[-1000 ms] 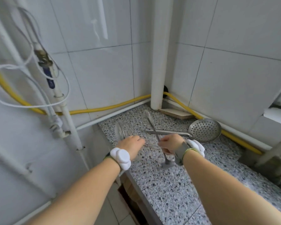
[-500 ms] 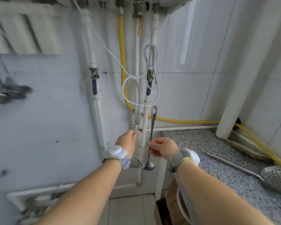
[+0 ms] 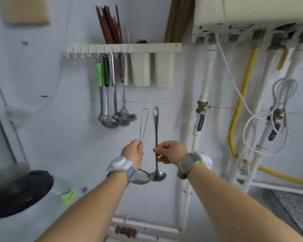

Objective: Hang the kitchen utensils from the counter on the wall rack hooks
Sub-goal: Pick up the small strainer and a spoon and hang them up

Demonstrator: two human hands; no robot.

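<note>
My left hand [image 3: 133, 152] grips a wire-handled strainer [image 3: 143, 123] by its thin loop handle, loop end up; its bowl shows below my wrist. My right hand [image 3: 170, 153] pinches a steel ladle [image 3: 156, 137] mid-handle, held upright with the hole end up and the bowl down. Both utensils are side by side, below and to the right of the white wall rack [image 3: 122, 48]. Several ladles and spoons [image 3: 112, 95] hang from the rack's hooks; the hooks at its left end [image 3: 77, 54] are bare.
Chopsticks [image 3: 110, 25] stand above the rack, and white holder cups [image 3: 152, 70] hang under its right half. Pipes, valves, a yellow hose [image 3: 241, 95] and a white cable run down the wall at right. A dark pan [image 3: 16, 191] sits at lower left.
Both hands lifted the strainer and ladle off the counter and carried them left and up. The view swung from the counter corner to the wall rack.
</note>
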